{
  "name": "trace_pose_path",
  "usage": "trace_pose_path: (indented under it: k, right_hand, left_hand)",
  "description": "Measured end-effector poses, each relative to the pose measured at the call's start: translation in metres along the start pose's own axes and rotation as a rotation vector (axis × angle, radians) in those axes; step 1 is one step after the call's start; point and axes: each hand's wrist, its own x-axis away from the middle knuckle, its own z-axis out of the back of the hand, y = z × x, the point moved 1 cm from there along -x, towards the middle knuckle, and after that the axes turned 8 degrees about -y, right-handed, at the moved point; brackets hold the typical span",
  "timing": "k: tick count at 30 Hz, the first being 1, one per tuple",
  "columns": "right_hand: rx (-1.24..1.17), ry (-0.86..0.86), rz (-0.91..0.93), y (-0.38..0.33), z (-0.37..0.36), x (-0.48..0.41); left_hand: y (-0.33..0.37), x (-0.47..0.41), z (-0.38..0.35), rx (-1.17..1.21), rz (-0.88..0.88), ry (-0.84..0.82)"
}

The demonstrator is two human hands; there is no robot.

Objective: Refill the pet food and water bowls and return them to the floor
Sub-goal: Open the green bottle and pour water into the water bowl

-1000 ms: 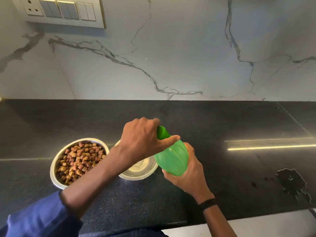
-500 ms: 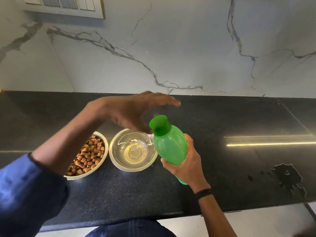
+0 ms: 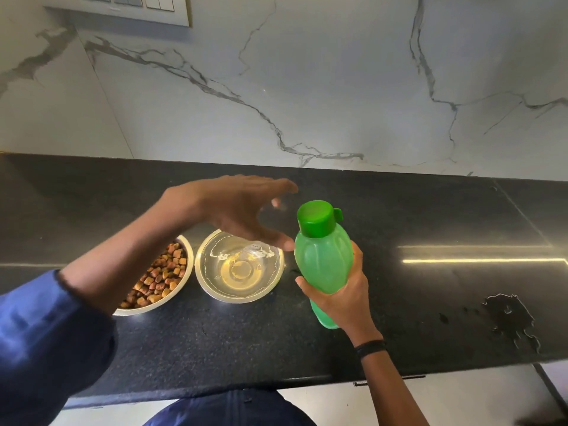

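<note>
Two steel bowls stand side by side on the black counter point(image 3: 215, 342). The left bowl point(image 3: 183, 290) holds brown kibble, partly hidden by my left forearm. The right bowl point(image 3: 212, 287) holds clear water. My right hand point(image 3: 344, 296) grips a green bottle point(image 3: 322, 259) with its green cap closed, held upright just right of the water bowl. My left hand point(image 3: 236, 207) hovers open above the water bowl, fingers spread, its thumb near the bottle's side.
A water puddle point(image 3: 510, 318) lies on the counter at the right. A marble backsplash point(image 3: 307, 87) rises behind the counter, with a switch panel point(image 3: 123, 7) at top left. The counter's front edge runs along the bottom.
My left hand has let go of the bottle cap and lifted away, open. The bottle has come upright, and the water bowl is uncovered.
</note>
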Motion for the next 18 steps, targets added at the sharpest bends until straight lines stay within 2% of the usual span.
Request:
trace_pose_path:
  k: [4, 8, 10, 12, 18]
  right_hand:
    - [-0.014, -0.057, -0.039, -0.002, 0.004, -0.006]
    - [0.052, 0.016, -0.075, -0.006, 0.008, -0.036]
    - [0.068, 0.058, -0.087, -0.014, 0.009, -0.059]
    - [0.052, 0.106, -0.102, -0.021, 0.010, -0.089]
    - [-0.060, 0.148, -0.220, -0.024, -0.005, -0.202]
  left_hand:
    - [-0.001, -0.006, -0.014, 0.072, -0.039, 0.112]
    - [-0.019, 0.003, -0.050, 0.298, -0.016, 0.446]
    - [-0.036, 0.012, -0.075, 0.433, 0.086, 0.563]
    - [-0.059, 0.023, -0.099, 0.496, 0.242, 0.577]
    - [-0.096, 0.053, -0.143, 0.521, 0.610, 0.690]
